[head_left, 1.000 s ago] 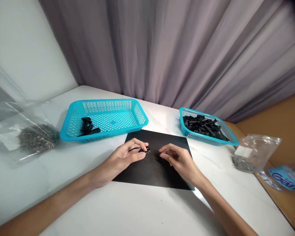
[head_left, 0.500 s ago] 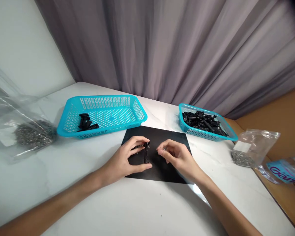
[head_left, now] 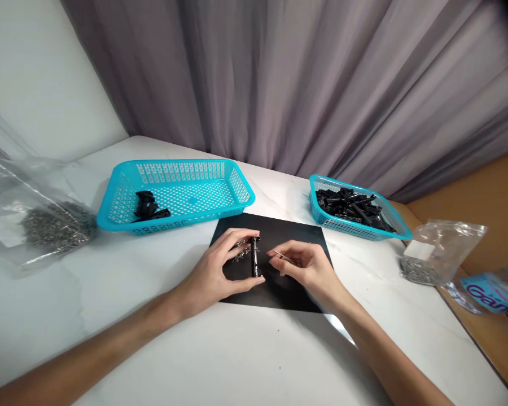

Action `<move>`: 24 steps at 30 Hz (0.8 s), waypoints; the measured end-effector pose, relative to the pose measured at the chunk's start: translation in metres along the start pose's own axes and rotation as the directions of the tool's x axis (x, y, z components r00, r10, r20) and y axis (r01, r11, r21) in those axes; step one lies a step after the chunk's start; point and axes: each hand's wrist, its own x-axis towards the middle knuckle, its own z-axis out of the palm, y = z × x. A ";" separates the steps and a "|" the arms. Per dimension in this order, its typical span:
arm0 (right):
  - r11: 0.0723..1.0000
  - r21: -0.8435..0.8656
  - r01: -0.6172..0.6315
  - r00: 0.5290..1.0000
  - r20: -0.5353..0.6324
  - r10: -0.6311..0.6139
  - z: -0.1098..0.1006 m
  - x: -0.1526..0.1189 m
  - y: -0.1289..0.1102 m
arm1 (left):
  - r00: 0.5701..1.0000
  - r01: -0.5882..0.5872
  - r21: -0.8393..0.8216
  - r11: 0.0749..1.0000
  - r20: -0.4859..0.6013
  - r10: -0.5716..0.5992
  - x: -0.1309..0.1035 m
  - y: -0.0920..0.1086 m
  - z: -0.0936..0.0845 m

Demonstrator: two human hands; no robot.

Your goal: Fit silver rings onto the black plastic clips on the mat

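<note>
Between the thumb and fingers of my left hand (head_left: 220, 268) a narrow black plastic part (head_left: 254, 257) is held by its two ends, standing lengthwise over a black mat (head_left: 279, 293). Small shiny metal pieces (head_left: 240, 252) lie on the mat behind those fingers, partly hidden. My right hand (head_left: 307, 264) is closed in a pinch just right of the part, apart from it. A thin metal pin (head_left: 279, 255) shows at its fingertips; its far end is hidden by the fingers.
A blue basket (head_left: 190, 217) at back left holds a few black parts. Another blue basket (head_left: 342, 226) at right is heaped with black parts. Clear bags of small metal pieces lie at far left (head_left: 59, 225) and right (head_left: 421, 270), near a plastic bottle (head_left: 486, 290).
My left hand has turned the black part, so a shinier side faces up. The pin at my right fingertips shows more clearly. Both hands stay nearly in place; the view shifts slightly.
</note>
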 end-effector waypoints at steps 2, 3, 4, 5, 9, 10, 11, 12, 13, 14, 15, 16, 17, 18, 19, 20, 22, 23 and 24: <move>1.000 -0.010 -0.001 1.000 -0.010 0.001 -0.001 -0.001 -0.002 | 1.000 -0.014 0.010 1.000 -0.006 0.014 0.000 -0.001 0.000; 1.000 -0.016 0.005 1.000 -0.016 -0.005 0.000 -0.002 -0.003 | 1.000 -0.018 0.014 1.000 -0.009 0.018 0.000 -0.001 0.000; 1.000 -0.023 0.010 1.000 -0.022 -0.010 0.000 -0.003 -0.004 | 1.000 -0.022 0.016 1.000 -0.012 0.022 0.000 -0.001 -0.001; 0.999 -0.030 0.014 1.000 -0.025 -0.014 0.001 -0.004 -0.005 | 1.000 -0.025 0.015 1.000 -0.016 0.025 0.000 -0.001 -0.001; 0.999 -0.007 0.034 0.999 -0.010 -0.034 0.004 -0.008 -0.009 | 1.000 -0.016 0.000 1.000 -0.022 0.016 -0.001 0.001 -0.002; 0.999 0.023 0.035 0.999 0.004 -0.035 0.005 -0.009 -0.010 | 1.000 -0.017 -0.003 1.000 -0.018 0.017 -0.001 0.001 -0.002; 0.998 0.055 0.032 0.999 0.017 -0.033 0.005 -0.009 -0.010 | 1.000 -0.023 -0.003 1.000 -0.014 0.022 -0.001 0.002 -0.003; 0.996 0.080 0.025 0.999 0.027 -0.028 0.005 -0.009 -0.010 | 0.999 -0.032 0.002 0.999 -0.010 0.032 -0.002 0.002 -0.003; 0.996 0.090 0.020 0.999 0.029 -0.023 0.004 -0.009 -0.009 | 0.999 -0.045 0.018 0.999 -0.009 0.045 -0.002 0.002 -0.003; 0.996 0.084 0.015 1.000 0.026 -0.017 0.004 -0.009 -0.009 | 0.998 -0.062 0.051 0.997 -0.010 0.062 -0.002 0.002 -0.003; 0.997 0.070 0.009 1.000 0.018 -0.010 0.004 -0.009 -0.008 | 0.996 -0.081 0.096 0.992 -0.012 0.083 -0.003 0.002 -0.004; 0.998 0.059 0.004 1.000 0.012 -0.004 0.004 -0.009 -0.008 | 0.995 -0.099 0.146 0.984 -0.013 0.102 -0.003 0.002 -0.004; 0.998 0.056 0.000 1.000 0.008 -0.001 0.004 -0.009 -0.007 | 0.993 -0.116 0.191 0.975 -0.014 0.121 -0.003 0.001 -0.004; 0.998 0.064 -0.002 1.000 0.008 0.001 0.004 -0.008 -0.007 | 0.990 -0.132 0.226 0.965 -0.013 0.138 -0.003 0.001 -0.004; 0.997 0.078 -0.002 1.000 0.012 0.001 0.004 -0.009 -0.007 | 0.988 -0.147 0.249 0.957 -0.009 0.154 -0.003 0.000 -0.005; 0.996 0.090 -0.002 1.000 0.017 0.000 0.004 -0.009 -0.007 | 0.986 -0.158 0.260 0.952 -0.006 0.166 -0.003 0.000 -0.005; 0.996 0.092 -0.006 1.000 0.025 0.004 0.005 -0.009 -0.007 | 0.984 -0.169 0.270 0.948 -0.007 0.177 -0.002 -0.001 -0.005; 0.996 0.083 -0.013 1.000 0.029 0.011 0.005 -0.009 -0.007 | 0.984 -0.167 0.273 0.947 -0.012 0.177 -0.002 -0.001 -0.005; 0.997 0.071 -0.021 0.999 0.033 0.019 0.006 -0.009 -0.007 | 0.985 -0.161 0.272 0.949 -0.020 0.172 -0.002 -0.001 -0.004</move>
